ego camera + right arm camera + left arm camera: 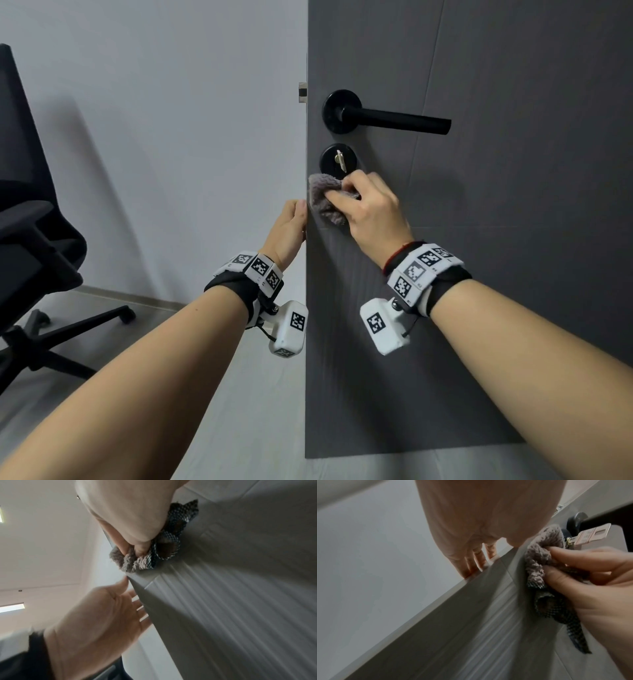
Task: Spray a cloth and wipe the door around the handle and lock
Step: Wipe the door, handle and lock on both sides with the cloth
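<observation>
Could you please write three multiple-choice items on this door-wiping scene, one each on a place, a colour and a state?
1. Where is the cloth on the door?
A. above the handle
B. just below the lock, near the door edge
C. at the door's bottom

2. What colour is the handle?
A. black
B. white
C. gold

3. What is the left hand doing?
A. gripping the handle
B. hanging free
C. holding the door's edge

Answers:
1 B: the right hand presses the cloth under the lock.
2 A: lever and rose are black.
3 C: its fingers wrap round the edge.
</observation>
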